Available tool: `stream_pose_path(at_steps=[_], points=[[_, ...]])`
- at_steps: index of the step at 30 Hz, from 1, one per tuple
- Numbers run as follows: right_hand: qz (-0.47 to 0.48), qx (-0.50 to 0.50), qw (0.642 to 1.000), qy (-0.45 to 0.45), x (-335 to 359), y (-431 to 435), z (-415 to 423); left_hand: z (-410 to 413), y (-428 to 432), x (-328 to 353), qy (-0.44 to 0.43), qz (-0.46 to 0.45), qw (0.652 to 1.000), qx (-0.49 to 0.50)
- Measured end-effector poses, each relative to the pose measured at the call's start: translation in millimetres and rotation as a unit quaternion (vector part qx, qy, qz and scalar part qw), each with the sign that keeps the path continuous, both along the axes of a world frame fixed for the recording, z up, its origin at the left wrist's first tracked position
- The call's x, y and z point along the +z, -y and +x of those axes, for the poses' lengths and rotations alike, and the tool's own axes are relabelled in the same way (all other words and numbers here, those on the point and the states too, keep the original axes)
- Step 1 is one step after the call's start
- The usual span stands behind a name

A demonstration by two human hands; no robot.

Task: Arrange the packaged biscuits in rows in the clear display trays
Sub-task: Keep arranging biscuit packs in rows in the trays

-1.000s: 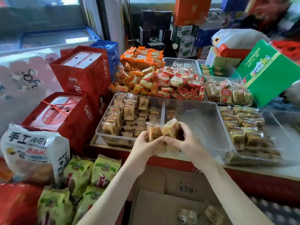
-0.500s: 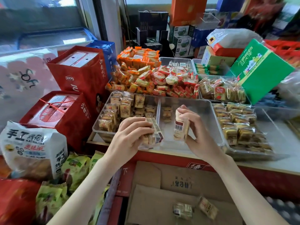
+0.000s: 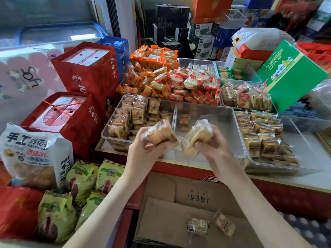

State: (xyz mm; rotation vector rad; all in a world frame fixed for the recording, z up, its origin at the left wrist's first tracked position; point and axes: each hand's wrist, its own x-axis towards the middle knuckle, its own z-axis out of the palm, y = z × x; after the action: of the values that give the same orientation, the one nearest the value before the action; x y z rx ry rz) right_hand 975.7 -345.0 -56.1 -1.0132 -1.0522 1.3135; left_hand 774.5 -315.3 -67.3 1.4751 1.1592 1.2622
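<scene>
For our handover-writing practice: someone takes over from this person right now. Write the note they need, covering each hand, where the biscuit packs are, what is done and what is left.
Hands: the left hand grips a clear-wrapped tan biscuit pack; the right hand grips a second biscuit pack, both over the trays' near edge.
Done: the left clear plastic tray is largely filled; the right clear plastic tray holds packed rows.
The middle clear plastic tray holds only a couple of packs by its left wall.
Left: place both held packs and fill the middle tray in rows. Two loose packs lie in the brown cardboard box below.
</scene>
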Motion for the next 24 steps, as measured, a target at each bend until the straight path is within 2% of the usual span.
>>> stream_pose_path(at_steps=[2,4,8,10,12,14,17,20,24], points=[[-0.102,-0.012,0.98,-0.169,2,-3,-3,3,-8,1,0.137,-0.139,0.981,-0.006],[-0.192,-0.04,0.941,-0.275,6,-6,-7,2,-15,2,0.244,-0.258,0.935,-0.029],[-0.297,-0.041,0.84,-0.452,7,-8,-12,4,-18,2,0.344,-0.412,0.839,-0.087],[-0.308,-0.028,0.83,-0.464,1,-10,-12,6,-18,0,0.366,-0.447,0.808,-0.115],[-0.299,-0.018,0.834,-0.463,-6,-12,-10,9,-20,-3,0.376,-0.464,0.791,-0.133],[-0.288,-0.01,0.837,-0.465,-8,-15,-7,14,-24,-5,0.371,-0.474,0.785,-0.146],[-0.271,0.004,0.822,-0.5,-13,-22,2,23,-33,-9,0.354,-0.484,0.786,-0.152],[-0.261,-0.028,0.819,-0.51,-18,-32,11,33,-45,-11,0.357,-0.496,0.784,-0.109],[-0.258,-0.124,0.839,-0.462,-21,-54,23,48,-58,-8,0.41,-0.537,0.736,-0.047]])
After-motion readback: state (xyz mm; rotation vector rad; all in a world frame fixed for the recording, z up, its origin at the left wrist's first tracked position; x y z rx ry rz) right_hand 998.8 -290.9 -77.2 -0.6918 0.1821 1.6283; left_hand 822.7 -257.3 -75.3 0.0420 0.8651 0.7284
